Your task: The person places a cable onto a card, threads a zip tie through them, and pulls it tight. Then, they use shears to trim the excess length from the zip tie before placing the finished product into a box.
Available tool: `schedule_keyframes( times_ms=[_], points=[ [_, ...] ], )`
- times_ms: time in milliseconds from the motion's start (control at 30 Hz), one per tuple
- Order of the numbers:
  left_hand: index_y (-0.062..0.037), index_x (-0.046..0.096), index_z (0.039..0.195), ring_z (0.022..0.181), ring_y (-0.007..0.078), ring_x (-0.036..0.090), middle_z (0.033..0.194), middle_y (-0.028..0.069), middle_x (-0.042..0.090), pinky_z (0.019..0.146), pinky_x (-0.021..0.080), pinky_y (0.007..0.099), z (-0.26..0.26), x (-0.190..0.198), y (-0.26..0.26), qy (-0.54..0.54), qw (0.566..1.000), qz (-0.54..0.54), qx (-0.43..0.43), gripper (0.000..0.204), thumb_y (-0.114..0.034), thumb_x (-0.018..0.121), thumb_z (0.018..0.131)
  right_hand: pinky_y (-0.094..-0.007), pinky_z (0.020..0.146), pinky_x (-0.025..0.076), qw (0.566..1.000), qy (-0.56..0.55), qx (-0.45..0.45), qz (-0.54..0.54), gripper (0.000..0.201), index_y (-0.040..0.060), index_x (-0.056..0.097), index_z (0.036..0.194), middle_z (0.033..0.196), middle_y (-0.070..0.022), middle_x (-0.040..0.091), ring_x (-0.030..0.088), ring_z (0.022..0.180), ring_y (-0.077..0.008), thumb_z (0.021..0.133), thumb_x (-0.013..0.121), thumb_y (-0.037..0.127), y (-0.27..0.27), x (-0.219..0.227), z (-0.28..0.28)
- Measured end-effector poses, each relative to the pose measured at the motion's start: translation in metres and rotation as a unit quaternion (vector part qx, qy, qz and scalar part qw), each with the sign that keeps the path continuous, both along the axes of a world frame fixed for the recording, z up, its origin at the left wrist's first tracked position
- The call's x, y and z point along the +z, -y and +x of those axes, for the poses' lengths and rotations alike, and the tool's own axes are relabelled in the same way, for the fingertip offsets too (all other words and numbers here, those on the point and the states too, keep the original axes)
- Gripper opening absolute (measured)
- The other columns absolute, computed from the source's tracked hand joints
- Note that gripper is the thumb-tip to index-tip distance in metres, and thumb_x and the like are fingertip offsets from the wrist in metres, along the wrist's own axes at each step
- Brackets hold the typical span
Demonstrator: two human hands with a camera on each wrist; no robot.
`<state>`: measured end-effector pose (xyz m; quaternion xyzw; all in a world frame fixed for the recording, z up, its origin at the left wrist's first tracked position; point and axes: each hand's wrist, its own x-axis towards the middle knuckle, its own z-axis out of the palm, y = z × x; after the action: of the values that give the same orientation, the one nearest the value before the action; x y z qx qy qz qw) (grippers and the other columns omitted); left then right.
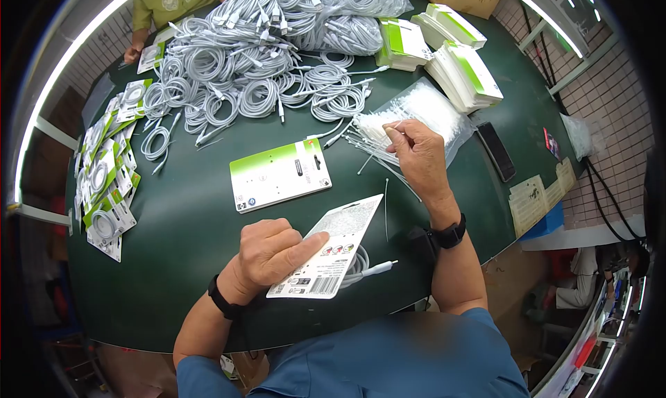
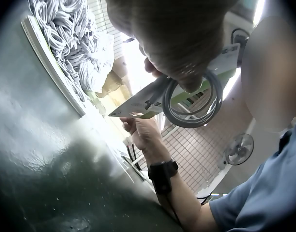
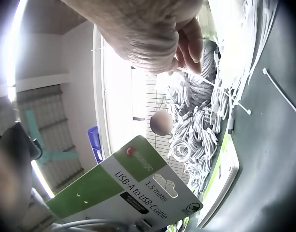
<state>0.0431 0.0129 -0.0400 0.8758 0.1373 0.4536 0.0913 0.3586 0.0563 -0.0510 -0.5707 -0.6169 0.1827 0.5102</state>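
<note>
My left hand (image 1: 270, 256) grips a printed cable card (image 1: 320, 272), thumb on its white back and tilted above the green table. A grey coiled USB cable (image 2: 192, 121) hangs against the card's other side, its plug end poking out to the right in the head view. Green and white, the card's front (image 3: 160, 191) reads USB-A to USB-C cable in the right wrist view. My right hand (image 1: 423, 158) is over the near edge of a pile of white zip ties (image 1: 416, 113). Between its thumb and fingers it pinches one zip tie (image 3: 220, 90).
Another card stack (image 1: 281, 176) lies ahead of my left hand. Grey coiled cables (image 1: 257, 58) heap at the back; packed cards (image 1: 107, 169) pile at left. Card stacks (image 1: 465, 75) and a phone (image 1: 495, 151) are at right. A loose zip tie (image 1: 386, 210) lies nearby. Another person (image 1: 166, 6) sits opposite.
</note>
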Motion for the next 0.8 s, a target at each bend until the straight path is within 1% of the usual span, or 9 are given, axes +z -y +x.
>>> schedule_keyframes(
  times_ms=[100, 200, 300, 333, 433, 533, 633, 733, 800],
  points=[
    [-0.0045, 0.081, 0.115, 0.053, 0.0126, 0.049, 0.067, -0.0021, 0.053, 0.046, 0.036, 0.0298, -0.001, 0.002, 0.000, 0.001, 1.000, -0.003, 0.004, 0.045, -0.010, 0.085, 0.070, -0.0258, 0.059, 0.056, 0.999, -0.036, -0.021, 0.016, 0.008, -0.0043, 0.076, 0.104, 0.097, -0.0115, 0.078, 0.075, 0.071, -0.0150, 0.098, 0.076, 0.000, 0.003, 0.004, -0.003],
    [-0.0047, 0.081, 0.114, 0.053, 0.0129, 0.050, 0.067, -0.0020, 0.055, 0.046, 0.037, 0.0299, -0.002, 0.002, -0.002, -0.004, 1.000, 0.003, 0.009, 0.045, -0.010, 0.086, 0.070, -0.0262, 0.060, 0.055, 0.995, -0.058, -0.024, 0.072, 0.010, -0.0022, 0.076, 0.106, 0.098, -0.0118, 0.078, 0.073, 0.070, -0.0141, 0.096, 0.076, -0.003, 0.001, 0.000, -0.002],
    [-0.0049, 0.081, 0.115, 0.054, 0.0129, 0.051, 0.067, -0.0020, 0.055, 0.046, 0.038, 0.0292, -0.001, 0.004, -0.002, 0.000, 1.000, 0.005, 0.007, 0.045, -0.010, 0.086, 0.070, -0.0267, 0.061, 0.053, 0.989, 0.030, -0.023, 0.141, 0.014, 0.0003, 0.076, 0.106, 0.098, -0.0113, 0.077, 0.069, 0.070, -0.0128, 0.094, 0.077, -0.005, 0.000, 0.005, 0.002],
    [-0.0050, 0.081, 0.115, 0.054, 0.0129, 0.051, 0.067, -0.0021, 0.055, 0.046, 0.038, 0.0291, -0.001, 0.004, -0.003, -0.001, 1.000, 0.009, 0.007, 0.045, -0.010, 0.086, 0.070, -0.0274, 0.062, 0.052, 0.988, 0.040, -0.026, 0.149, 0.015, 0.0018, 0.076, 0.104, 0.099, -0.0107, 0.077, 0.065, 0.071, -0.0130, 0.092, 0.078, -0.006, 0.002, 0.008, 0.000],
    [-0.0052, 0.080, 0.115, 0.054, 0.0128, 0.051, 0.068, -0.0023, 0.056, 0.047, 0.038, 0.0290, -0.002, 0.003, 0.000, -0.010, 1.000, 0.015, 0.007, 0.045, -0.011, 0.086, 0.071, -0.0273, 0.062, 0.053, 0.986, 0.018, -0.009, 0.168, 0.017, 0.0023, 0.076, 0.103, 0.100, -0.0093, 0.076, 0.068, 0.072, -0.0142, 0.090, 0.080, -0.007, 0.005, 0.012, -0.007],
    [-0.0054, 0.080, 0.116, 0.054, 0.0128, 0.051, 0.069, -0.0026, 0.056, 0.047, 0.038, 0.0291, -0.003, 0.005, 0.000, -0.020, 0.999, 0.024, 0.006, 0.045, -0.011, 0.086, 0.071, -0.0274, 0.064, 0.055, 0.976, 0.037, 0.052, 0.207, 0.018, 0.0033, 0.076, 0.101, 0.102, -0.0084, 0.076, 0.070, 0.076, -0.0156, 0.087, 0.081, -0.007, 0.005, 0.013, -0.005],
    [-0.0056, 0.080, 0.117, 0.055, 0.0128, 0.052, 0.069, -0.0027, 0.056, 0.047, 0.038, 0.0292, -0.003, 0.005, 0.000, -0.019, 0.999, 0.028, 0.007, 0.046, -0.012, 0.086, 0.071, -0.0276, 0.064, 0.057, 0.975, 0.064, 0.047, 0.205, 0.017, 0.0038, 0.077, 0.099, 0.102, -0.0078, 0.076, 0.072, 0.080, -0.0162, 0.086, 0.081, -0.007, 0.007, 0.020, -0.009],
    [-0.0057, 0.080, 0.117, 0.055, 0.0128, 0.052, 0.069, -0.0027, 0.056, 0.047, 0.038, 0.0293, -0.002, 0.003, 0.000, -0.015, 1.000, 0.021, 0.007, 0.046, -0.012, 0.087, 0.071, -0.0277, 0.064, 0.058, 0.985, 0.062, 0.052, 0.153, 0.015, 0.0040, 0.077, 0.097, 0.102, -0.0079, 0.077, 0.073, 0.082, -0.0164, 0.087, 0.080, -0.007, 0.006, 0.018, -0.005],
    [-0.0059, 0.080, 0.117, 0.055, 0.0128, 0.052, 0.069, -0.0028, 0.056, 0.047, 0.038, 0.0294, -0.002, 0.003, -0.001, -0.008, 1.000, 0.016, 0.009, 0.047, -0.012, 0.087, 0.071, -0.0275, 0.064, 0.058, 0.986, 0.056, 0.053, 0.146, 0.014, 0.0040, 0.077, 0.098, 0.102, -0.0078, 0.077, 0.073, 0.081, -0.0163, 0.088, 0.080, -0.006, 0.004, 0.016, -0.004]
  ],
)
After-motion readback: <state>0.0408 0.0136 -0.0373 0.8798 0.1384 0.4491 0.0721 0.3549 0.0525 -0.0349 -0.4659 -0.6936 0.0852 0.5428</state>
